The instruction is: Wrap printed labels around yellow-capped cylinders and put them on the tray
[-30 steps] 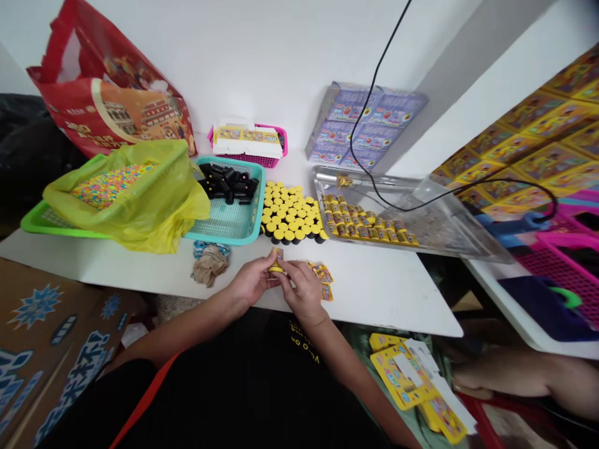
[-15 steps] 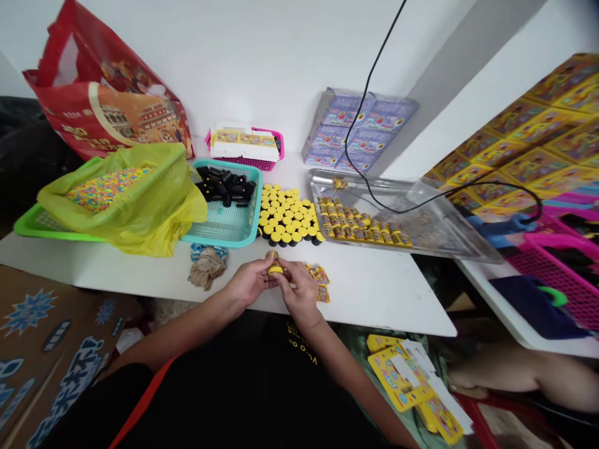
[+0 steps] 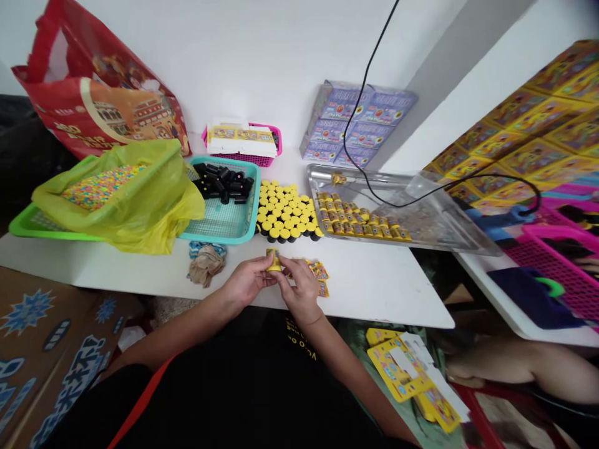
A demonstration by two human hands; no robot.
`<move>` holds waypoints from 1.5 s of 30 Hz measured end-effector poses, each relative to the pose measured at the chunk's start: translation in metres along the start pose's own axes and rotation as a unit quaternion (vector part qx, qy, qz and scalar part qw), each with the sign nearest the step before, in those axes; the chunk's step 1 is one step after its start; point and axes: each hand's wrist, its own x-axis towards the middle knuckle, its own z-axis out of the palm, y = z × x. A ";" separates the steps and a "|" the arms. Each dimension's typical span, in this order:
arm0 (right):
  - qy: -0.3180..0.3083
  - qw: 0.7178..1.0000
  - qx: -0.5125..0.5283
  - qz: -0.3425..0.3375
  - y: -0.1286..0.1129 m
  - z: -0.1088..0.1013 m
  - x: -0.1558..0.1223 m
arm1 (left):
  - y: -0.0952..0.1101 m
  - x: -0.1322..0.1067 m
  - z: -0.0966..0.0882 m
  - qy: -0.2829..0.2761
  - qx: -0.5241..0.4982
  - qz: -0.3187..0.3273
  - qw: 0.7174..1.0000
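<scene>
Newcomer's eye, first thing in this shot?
The block of yellow-capped black tubes stands out mid-table, with multicoloured beads in a yellow-lined green basket to its left. Just below, the left hand and right hand hold a small yellow item. Stacked yellow printed boxes fill the right side.

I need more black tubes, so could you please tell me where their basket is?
In the head view, the teal basket sits left of centre, between the green basket and the yellow-capped tubes.
</scene>
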 end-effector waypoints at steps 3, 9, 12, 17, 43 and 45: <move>0.005 1.000 0.015 0.005 -0.002 0.002 0.000 | -0.004 0.000 -0.001 0.006 -0.013 -0.004 1.000; 0.012 1.000 0.011 -0.001 0.003 0.004 -0.007 | -0.012 -0.002 -0.004 0.021 -0.013 -0.010 1.000; 0.015 1.000 0.001 0.008 0.006 0.002 -0.008 | -0.011 -0.003 -0.002 -0.002 -0.013 -0.038 0.999; 0.014 1.000 -0.003 0.025 0.005 -0.002 -0.005 | -0.005 -0.001 -0.003 -0.015 -0.026 -0.047 0.998; -0.068 0.981 -0.070 0.167 0.051 -0.020 0.025 | -0.009 0.039 -0.002 0.017 0.190 0.024 0.981; -0.035 0.968 -0.118 0.221 0.088 -0.033 0.052 | -0.009 0.046 -0.007 0.034 0.226 0.031 0.973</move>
